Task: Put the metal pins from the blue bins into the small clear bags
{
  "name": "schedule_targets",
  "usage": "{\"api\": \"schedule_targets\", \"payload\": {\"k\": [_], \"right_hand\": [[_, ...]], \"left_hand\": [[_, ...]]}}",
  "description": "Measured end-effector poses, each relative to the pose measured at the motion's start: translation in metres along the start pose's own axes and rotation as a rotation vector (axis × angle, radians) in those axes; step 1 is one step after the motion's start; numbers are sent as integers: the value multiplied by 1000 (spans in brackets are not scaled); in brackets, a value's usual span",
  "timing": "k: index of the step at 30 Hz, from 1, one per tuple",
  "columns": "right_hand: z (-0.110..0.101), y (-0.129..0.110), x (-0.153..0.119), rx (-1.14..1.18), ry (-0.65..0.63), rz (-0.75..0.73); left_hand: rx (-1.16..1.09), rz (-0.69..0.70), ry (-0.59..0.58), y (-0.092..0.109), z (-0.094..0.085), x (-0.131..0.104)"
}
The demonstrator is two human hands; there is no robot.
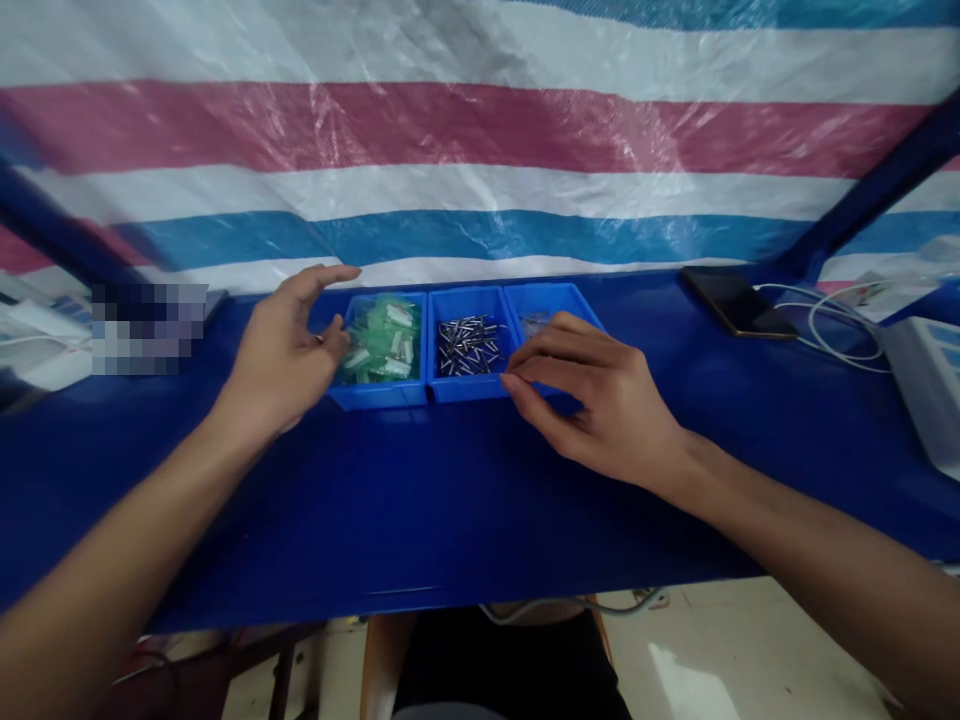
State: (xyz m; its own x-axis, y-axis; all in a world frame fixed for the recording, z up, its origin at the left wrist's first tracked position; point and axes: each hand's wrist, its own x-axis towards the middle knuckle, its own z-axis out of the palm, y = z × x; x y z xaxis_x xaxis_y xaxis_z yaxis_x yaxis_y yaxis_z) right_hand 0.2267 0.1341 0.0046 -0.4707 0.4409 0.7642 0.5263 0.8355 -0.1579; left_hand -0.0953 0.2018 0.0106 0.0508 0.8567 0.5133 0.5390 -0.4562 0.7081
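Note:
My left hand (289, 345) hovers at the left side of the left blue bin (386, 397), thumb and fingers apart, with nothing seen between them. That bin holds green and clear plastic packets (386, 338) with white pieces inside. Thin shiny metal pins (469, 345) fill the middle blue bin (469, 388). My right hand (600, 395) is over the front of the right blue bin (551, 293), its thumb and fingertips pinched together near the middle bin's right corner. Whatever the pinch may hold is too small to make out. The right bin's contents are mostly hidden behind this hand.
The bins stand in a row on a blue table (360, 520). A dark phone (739, 302) and a white cable (840, 325) lie at the right, beside a white box (926, 385). A striped plastic sheet (480, 130) hangs behind. Blue posts rise at both sides.

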Motion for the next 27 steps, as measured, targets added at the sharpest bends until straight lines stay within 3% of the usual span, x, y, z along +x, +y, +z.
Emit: {"api": "schedule_targets", "payload": {"k": [3,8,14,19,24,27], "right_hand": [[2,0,-1,27,-11,-5],[5,-1,-1,43,-18,5],[4,-2,0,46,-17,12],[5,-1,0,37,-23,7],[4,3,1,28,-35,12],[3,6,2,24,-42,13]], "left_hand": [[59,-3,-95,1,-7,-1],[162,-14,-75,-5,-3,-1],[67,-24,19,1,7,-1],[-176,-171,159,7,8,5],[-263,-260,208,-3,14,8],[-239,-202,222,-6,16,6]]}}
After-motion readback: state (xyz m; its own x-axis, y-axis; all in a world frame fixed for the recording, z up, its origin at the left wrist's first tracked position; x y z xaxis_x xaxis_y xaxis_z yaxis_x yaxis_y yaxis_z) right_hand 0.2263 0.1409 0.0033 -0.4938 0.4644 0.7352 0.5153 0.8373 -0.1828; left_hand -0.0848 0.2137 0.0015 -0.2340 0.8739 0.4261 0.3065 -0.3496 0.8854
